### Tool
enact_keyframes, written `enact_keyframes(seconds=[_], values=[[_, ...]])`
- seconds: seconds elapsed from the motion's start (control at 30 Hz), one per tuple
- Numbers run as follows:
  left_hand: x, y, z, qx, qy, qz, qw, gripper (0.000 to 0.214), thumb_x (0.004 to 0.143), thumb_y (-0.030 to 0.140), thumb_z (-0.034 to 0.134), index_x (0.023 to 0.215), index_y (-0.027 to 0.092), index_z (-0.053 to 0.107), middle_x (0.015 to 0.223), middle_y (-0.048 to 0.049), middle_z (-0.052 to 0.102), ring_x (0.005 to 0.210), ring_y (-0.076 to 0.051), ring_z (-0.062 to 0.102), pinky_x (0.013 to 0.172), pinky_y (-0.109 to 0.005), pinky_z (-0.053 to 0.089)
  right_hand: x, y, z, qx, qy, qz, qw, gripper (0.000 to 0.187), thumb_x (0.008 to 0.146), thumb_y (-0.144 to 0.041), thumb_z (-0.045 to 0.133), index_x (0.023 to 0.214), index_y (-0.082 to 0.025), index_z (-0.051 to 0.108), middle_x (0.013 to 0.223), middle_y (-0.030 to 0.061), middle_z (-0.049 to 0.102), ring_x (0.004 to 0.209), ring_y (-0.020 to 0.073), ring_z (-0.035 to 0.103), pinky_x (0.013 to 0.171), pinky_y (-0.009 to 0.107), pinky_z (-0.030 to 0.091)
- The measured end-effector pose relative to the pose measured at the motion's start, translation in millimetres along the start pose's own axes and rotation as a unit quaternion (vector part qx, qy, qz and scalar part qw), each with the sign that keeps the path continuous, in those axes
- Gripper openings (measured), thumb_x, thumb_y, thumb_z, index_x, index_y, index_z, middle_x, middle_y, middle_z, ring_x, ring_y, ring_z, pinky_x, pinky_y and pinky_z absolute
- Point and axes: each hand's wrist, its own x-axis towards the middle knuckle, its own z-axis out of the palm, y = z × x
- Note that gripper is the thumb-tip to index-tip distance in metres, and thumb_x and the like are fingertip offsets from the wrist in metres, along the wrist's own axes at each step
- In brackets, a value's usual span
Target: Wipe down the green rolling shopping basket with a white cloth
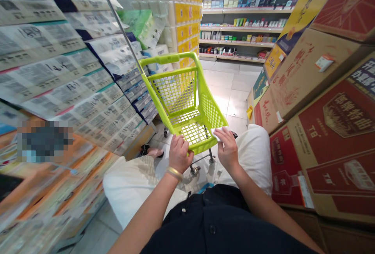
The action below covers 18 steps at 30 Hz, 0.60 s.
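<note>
A lime-green plastic shopping cart (209, 119) with a grid basket stands right in front of my knees, its handle (168, 58) at the far end. My left hand (179, 153) is closed over the near rim of the basket, a gold-coloured bangle on that wrist. At the basket's near right corner, my right hand (227, 146) presses a folded white cloth or tissue (216, 133) against the rim. The fingers of that hand lie over the white piece. Nothing lies in the part of the basket that shows.
Stacked white paper packs (58, 66) rise on the left, with a thin pole (123, 27) leaning past them. Red and brown cartons (331, 129) line the right side. Beyond the cart, tiled floor (225, 78) leads to shelves (243, 27) of small bottles and boxes.
</note>
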Motion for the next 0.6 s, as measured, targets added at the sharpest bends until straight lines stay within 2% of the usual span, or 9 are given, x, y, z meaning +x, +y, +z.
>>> enact_keyframes(seconds=[0.13,0.2,0.27,0.37,0.43,0.5,0.6], values=[[0,-2,-0.7,-0.001,0.003,0.01,1.0,0.011,0.07,0.014,0.06,0.076,0.023,0.055,0.088,-0.0098,0.061,0.106,-0.029,0.057,0.11,-0.05,0.041,-12,-31,12,0.049,-0.09,-0.1,0.99,0.042,0.091,-0.009,0.043,0.122,-0.026,0.067,0.125,0.0031,0.072,0.131,0.0194,0.057,0.117,0.045,0.038],[-1,-3,-1.9,-0.003,-0.005,0.015,1.0,0.01,0.071,0.015,0.06,0.077,0.023,0.055,0.089,-0.0099,0.062,0.107,-0.029,0.056,0.109,-0.05,0.041,-13,-35,13,0.059,-0.118,-0.122,0.984,0.043,0.092,-0.01,0.042,0.123,-0.027,0.066,0.126,0.0024,0.071,0.131,0.0179,0.057,0.117,0.043,0.038],[-2,-4,-2.8,-0.001,-0.011,0.011,1.0,0.012,0.07,0.014,0.06,0.077,0.023,0.055,0.09,-0.0097,0.062,0.107,-0.03,0.056,0.109,-0.051,0.041,-8,-25,9,0.045,-0.095,-0.096,0.99,0.042,0.091,-0.01,0.043,0.121,-0.026,0.067,0.124,0.0031,0.072,0.129,0.0188,0.058,0.116,0.043,0.038],[-2,-3,-2.2,0.003,-0.01,0.003,1.0,0.015,0.068,0.012,0.061,0.076,0.023,0.055,0.088,-0.0089,0.062,0.106,-0.03,0.057,0.11,-0.051,0.04,0,-5,2,0.011,-0.023,-0.029,0.999,0.041,0.09,-0.009,0.044,0.117,-0.025,0.069,0.12,0.0046,0.074,0.127,0.0225,0.06,0.115,0.049,0.038],[-1,-1,-0.9,0.004,-0.004,0.0,1.0,0.015,0.067,0.012,0.061,0.075,0.023,0.055,0.087,-0.009,0.061,0.106,-0.03,0.057,0.11,-0.051,0.041,0,-4,2,0.003,-0.005,-0.009,1.0,0.041,0.089,-0.008,0.044,0.116,-0.025,0.07,0.119,0.005,0.074,0.128,0.0237,0.059,0.115,0.051,0.038],[0,0,0.3,0.003,0.004,0.002,1.0,0.015,0.068,0.012,0.06,0.075,0.023,0.054,0.087,-0.0094,0.061,0.105,-0.03,0.057,0.11,-0.05,0.041,-5,-16,6,0.017,-0.031,-0.029,0.999,0.042,0.089,-0.008,0.044,0.117,-0.025,0.069,0.121,0.0044,0.073,0.13,0.0229,0.058,0.116,0.05,0.038],[1,0,0.7,0.0,0.008,0.015,1.0,0.012,0.07,0.013,0.059,0.076,0.023,0.054,0.087,-0.0098,0.061,0.105,-0.029,0.057,0.109,-0.049,0.042,-13,-35,12,0.052,-0.099,-0.098,0.989,0.041,0.091,-0.008,0.043,0.118,-0.026,0.068,0.125,0.0021,0.071,0.131,0.0196,0.057,0.117,0.044,0.038]])
